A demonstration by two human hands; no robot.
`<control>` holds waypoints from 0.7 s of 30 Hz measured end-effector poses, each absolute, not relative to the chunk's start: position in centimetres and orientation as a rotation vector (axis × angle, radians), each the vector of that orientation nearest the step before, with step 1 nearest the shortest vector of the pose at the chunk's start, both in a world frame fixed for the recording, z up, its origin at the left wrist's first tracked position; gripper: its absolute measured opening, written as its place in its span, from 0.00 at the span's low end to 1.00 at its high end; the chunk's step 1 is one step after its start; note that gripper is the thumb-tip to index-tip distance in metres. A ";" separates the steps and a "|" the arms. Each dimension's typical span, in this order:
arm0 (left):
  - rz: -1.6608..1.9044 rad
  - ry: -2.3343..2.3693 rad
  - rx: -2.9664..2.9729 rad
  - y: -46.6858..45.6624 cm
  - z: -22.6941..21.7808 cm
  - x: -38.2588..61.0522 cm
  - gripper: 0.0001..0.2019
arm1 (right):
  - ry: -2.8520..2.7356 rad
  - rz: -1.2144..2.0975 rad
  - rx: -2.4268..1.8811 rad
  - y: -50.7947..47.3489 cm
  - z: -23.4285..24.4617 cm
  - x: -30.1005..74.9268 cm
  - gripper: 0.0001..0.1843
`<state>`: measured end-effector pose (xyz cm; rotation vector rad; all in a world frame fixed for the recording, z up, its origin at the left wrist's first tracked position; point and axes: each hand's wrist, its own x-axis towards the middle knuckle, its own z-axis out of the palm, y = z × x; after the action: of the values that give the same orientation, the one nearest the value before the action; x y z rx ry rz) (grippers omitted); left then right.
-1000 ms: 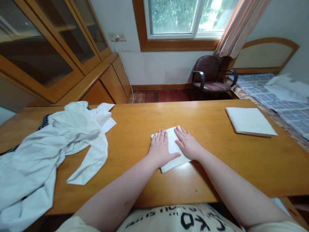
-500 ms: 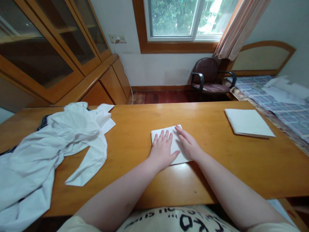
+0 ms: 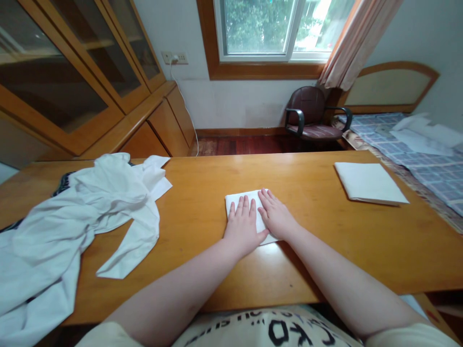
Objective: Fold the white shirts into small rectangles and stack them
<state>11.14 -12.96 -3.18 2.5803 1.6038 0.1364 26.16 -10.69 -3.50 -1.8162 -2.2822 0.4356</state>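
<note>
A small folded white cloth (image 3: 259, 222) lies flat on the wooden table (image 3: 202, 183), partly covered by both hands. My left hand (image 3: 243, 224) rests palm down on its left half, fingers spread. On the right half lies my right hand (image 3: 277, 214), palm down and fingers stretched out, its fingertips near the far right corner. Neither hand grasps the cloth; both lie on top of it. The cloth's right edge is mostly hidden under my right hand.
A crumpled heap of white cloth (image 3: 104, 202) with ties covers the table's left side. At the right lies a larger folded white cloth (image 3: 371, 182). Beyond the table are a dark red armchair (image 3: 311, 113), a wooden cabinet (image 3: 144, 144) and a bed (image 3: 405, 135).
My right hand has turned flatter and moved slightly left over the cloth, its fingers more spread. My left hand stays about where it was.
</note>
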 end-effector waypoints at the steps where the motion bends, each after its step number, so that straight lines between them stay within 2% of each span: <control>1: 0.148 1.608 2.595 -13.4 -3.4 11.1 0.44 | -2.274 0.439 -1.812 -10.7 -3.6 26.2 0.31; 4: 0.151 1.572 2.634 -15.1 -4.0 10.9 0.42 | -2.241 0.449 -1.788 -10.8 -3.7 26.2 0.31; 10: 0.082 1.485 2.501 -16.2 -2.6 10.1 0.47 | -2.201 0.388 -1.743 -10.9 -4.1 26.1 0.30; 12: 0.087 1.392 2.402 -15.0 -1.1 9.5 0.42 | -2.192 0.389 -1.730 -11.0 -4.0 26.1 0.30; 15: 0.202 1.522 2.231 -12.2 0.7 8.2 0.25 | -2.180 0.427 -1.706 -11.2 -3.7 26.2 0.30; 18: 0.230 2.021 2.048 -9.7 0.5 6.8 0.22 | -2.035 0.434 -1.820 -11.2 -3.4 26.5 0.32; 21: 0.380 2.055 1.971 -8.2 -1.5 6.1 0.20 | -1.854 0.410 -2.005 -11.0 -3.4 27.0 0.33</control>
<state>6.06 -8.20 -1.50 1.9708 2.0555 0.3803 26.96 -11.00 -3.38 -2.0049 -1.8536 0.4103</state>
